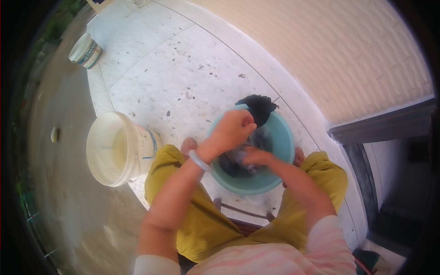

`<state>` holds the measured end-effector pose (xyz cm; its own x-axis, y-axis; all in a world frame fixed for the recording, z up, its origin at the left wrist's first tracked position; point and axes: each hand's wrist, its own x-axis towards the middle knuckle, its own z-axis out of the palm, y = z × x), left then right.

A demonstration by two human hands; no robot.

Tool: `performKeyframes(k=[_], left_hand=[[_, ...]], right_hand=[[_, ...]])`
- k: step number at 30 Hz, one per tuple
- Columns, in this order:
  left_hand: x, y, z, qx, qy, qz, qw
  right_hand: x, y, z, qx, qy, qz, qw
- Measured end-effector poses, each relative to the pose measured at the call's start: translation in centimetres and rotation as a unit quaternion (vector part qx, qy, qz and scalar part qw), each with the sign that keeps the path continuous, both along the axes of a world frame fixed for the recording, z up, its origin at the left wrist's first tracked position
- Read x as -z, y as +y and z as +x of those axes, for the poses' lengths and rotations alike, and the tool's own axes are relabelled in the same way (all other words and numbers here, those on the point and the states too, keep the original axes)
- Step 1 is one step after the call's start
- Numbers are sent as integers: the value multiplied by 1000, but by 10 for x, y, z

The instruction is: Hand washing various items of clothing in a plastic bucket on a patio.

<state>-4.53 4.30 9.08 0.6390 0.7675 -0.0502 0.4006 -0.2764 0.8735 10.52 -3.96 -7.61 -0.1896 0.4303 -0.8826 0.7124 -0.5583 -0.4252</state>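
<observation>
A light-blue plastic basin stands on the floor between my feet. Wet dark cloth lies inside it, with whitish, blurred suds or water over parts of it. My left hand is raised over the basin with its fingers curled. Whether anything is inside that fist is hidden. Lower down in the basin, my right hand grips the wet cloth, its fingertips partly lost in blur. Just beyond my left hand, a black cloth hangs over the basin's far rim. A pale bangle circles my left wrist.
A large white plastic bucket with cloudy liquid stands by my left knee. A smaller bucket sits farther off at the floor's left edge. The speckled floor meets a tiled wall on the right. A dark-framed doorway is beside me.
</observation>
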Motion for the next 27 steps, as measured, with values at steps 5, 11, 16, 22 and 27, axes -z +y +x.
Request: performKeyframes(k=[5, 11, 16, 22, 27], left_hand=[[74, -21, 31, -135, 46, -131, 981], [147, -78, 6, -103, -174, -410, 889], [173, -81, 26, 9, -278, -433, 857], [269, -84, -26, -130, -65, -63, 987], [131, -87, 28, -95, 149, -103, 979]], right_hand=[[-100, -26, 37, 31, 27, 307, 951], [-183, -59, 12, 67, 194, 414, 887], [-156, -60, 5, 109, 200, 458, 859], [-110, -31, -1, 76, 236, 485, 839], [-44, -41, 68, 108, 74, 306, 943]])
